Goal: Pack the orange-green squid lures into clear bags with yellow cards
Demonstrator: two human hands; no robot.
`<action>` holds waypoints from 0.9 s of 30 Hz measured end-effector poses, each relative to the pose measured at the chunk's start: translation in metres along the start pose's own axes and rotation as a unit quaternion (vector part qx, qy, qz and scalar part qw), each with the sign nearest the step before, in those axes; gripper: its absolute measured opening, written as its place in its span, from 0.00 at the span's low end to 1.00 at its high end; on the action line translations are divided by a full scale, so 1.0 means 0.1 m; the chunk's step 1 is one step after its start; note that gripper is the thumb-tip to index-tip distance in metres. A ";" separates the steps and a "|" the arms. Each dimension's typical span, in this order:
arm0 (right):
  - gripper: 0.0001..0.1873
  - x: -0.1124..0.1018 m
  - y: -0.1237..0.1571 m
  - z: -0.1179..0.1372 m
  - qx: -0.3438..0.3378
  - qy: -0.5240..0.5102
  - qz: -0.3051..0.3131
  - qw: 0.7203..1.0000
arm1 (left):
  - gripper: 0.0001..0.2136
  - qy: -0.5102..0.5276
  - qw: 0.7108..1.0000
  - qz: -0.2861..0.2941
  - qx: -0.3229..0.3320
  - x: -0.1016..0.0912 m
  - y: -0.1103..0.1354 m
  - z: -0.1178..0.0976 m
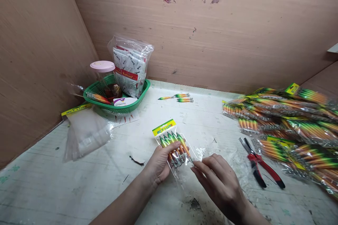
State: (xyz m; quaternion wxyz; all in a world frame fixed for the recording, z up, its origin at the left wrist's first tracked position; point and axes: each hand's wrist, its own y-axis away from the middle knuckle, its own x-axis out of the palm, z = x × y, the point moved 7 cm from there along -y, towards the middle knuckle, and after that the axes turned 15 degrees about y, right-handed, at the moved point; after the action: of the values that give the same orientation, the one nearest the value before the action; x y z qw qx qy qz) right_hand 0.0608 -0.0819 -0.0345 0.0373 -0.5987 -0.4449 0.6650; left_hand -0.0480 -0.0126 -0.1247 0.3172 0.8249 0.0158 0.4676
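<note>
My left hand (159, 164) is closed around a clear plastic bag with a yellow-green "BCT LURE" header (164, 128), its thumb across the front. Inside sit several green, yellow and orange fishing lures (171, 144), side by side with their metal hook ends toward me. At the bag's lower right, my right hand (221, 179) pinches the hook end of the rightmost lure (185, 146). Behind the bag, a few loose lures (185, 100) lie on the table.
Filled lure bags (306, 126) are heaped on the right, beside red-handled pliers (257, 161). At left, flat unfilled bags (88, 132) lie before a green basket (144, 93) holding a pink-lidded jar (102, 66) and "Fortune" packets (129, 70). A wooden wall (211, 42) stands behind.
</note>
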 end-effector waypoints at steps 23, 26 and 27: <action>0.07 0.01 0.12 -0.08 0.064 -0.035 -0.023 0.997 | 0.12 -0.213 0.975 0.070 0.011 0.01 -0.05 0.03; 0.03 0.16 0.17 -0.14 0.099 -0.081 0.027 0.991 | 0.17 -0.295 0.952 0.074 0.037 -0.05 -0.13 0.01; 0.03 0.24 0.21 -0.15 0.100 -0.091 0.058 0.989 | 0.19 -0.327 0.941 0.073 0.053 -0.06 -0.15 -0.02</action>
State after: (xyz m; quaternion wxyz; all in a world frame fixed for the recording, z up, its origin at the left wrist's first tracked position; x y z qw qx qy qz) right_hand 0.0762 -0.0723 -0.0641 0.0181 -0.5536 -0.3424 0.7590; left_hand -0.0488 -0.0016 -0.1372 0.2256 0.9468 -0.1247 0.1925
